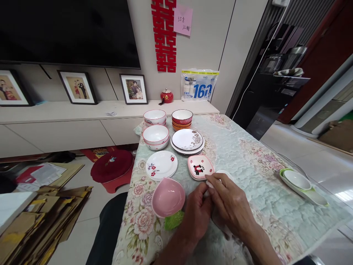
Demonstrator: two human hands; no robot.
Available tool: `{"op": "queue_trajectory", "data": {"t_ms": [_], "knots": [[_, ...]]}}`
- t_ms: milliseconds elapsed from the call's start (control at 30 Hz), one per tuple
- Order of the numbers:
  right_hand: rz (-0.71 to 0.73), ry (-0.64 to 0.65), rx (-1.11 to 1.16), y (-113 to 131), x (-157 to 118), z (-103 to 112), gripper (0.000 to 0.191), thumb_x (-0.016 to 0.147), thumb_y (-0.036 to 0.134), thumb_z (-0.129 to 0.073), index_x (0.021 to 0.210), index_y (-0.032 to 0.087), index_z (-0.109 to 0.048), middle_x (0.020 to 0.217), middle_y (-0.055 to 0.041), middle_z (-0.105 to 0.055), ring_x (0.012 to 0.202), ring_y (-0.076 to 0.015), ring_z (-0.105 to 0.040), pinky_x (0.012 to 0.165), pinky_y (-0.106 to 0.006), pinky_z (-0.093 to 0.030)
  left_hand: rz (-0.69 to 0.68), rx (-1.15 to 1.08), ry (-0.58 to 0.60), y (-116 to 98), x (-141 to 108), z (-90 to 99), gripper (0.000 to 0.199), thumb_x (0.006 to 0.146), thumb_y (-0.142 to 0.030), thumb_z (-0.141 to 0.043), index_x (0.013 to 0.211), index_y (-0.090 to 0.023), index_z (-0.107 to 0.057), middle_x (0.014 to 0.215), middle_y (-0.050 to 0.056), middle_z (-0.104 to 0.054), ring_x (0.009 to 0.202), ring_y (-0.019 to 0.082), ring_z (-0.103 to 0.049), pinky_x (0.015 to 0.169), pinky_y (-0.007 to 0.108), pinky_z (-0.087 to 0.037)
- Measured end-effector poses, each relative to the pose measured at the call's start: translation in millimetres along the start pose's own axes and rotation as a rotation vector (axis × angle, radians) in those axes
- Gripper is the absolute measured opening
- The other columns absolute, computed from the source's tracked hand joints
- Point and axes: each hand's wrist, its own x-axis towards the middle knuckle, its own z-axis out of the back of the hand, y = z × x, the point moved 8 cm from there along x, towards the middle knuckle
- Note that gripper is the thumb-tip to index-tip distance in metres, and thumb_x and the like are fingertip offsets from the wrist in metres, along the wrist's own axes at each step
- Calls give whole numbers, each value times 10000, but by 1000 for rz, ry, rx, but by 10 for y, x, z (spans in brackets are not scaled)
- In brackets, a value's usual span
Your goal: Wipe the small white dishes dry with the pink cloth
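Pale item [210, 184], mostly hidden, its kind not made out: held above the tablecloth [261, 173], just nearer than the square dishes [199, 166]; pinched between the fingertips of the left hand [198, 211] and the right hand [234, 200], both closed in and brought together, firmness of grip not to be told; white dish [227, 174], partly covered by the right hand; square dishes, stacked, decorated with a cartoon figure; pink bowl [168, 197], set beside the left hand, with a green leaf [174, 220] at its near side; flowered plates [162, 164], stacked, placed beyond the bowl; brown-patterned plates [185, 139], stacked, with red and orange bowls [182, 119] behind; white bowls [155, 135], red-rimmed, arranged in two stacks; green-rimmed dishes [297, 179], laid well apart to the right; jar [167, 97], bag [199, 86] and photo frames [134, 89], stood on the cabinet [66, 114]
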Motion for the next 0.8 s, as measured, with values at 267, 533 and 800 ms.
{"op": "queue_trajectory", "data": {"t_ms": [267, 533, 800], "knots": [[-311, -266, 238, -616, -43, 308, 203, 918, 370, -654, 1053, 224, -690, 886, -35, -681, 782, -201, -650, 666, -298, -523, 101, -206, 38, 151, 14, -10, 148, 790, -281, -671, 872, -160, -649, 785, 21, -678, 760, 201, -611, 736, 323, -474], [14, -168, 102, 29, -15, 69, 78, 931, 197, -614, 915, 224, -686, 910, -45, -614, 844, -196, -609, 728, -305, -489, 51, -92, -48, 74, 50, 61, 61, 775, -235, -615, 788, -177, -600, 772, 1, -631, 784, 185, -543, 728, 301, -440], [28, -139, 178, -53, 24, 137, 179, 995, 190, -532, 988, 235, -705, 927, -42, -589, 867, -175, -605, 734, -284, -499, 62, -113, -29, 75, 24, 46, 135, 817, -308, -631, 829, -176, -604, 788, 3, -617, 771, 185, -558, 709, 298, -467]]}}
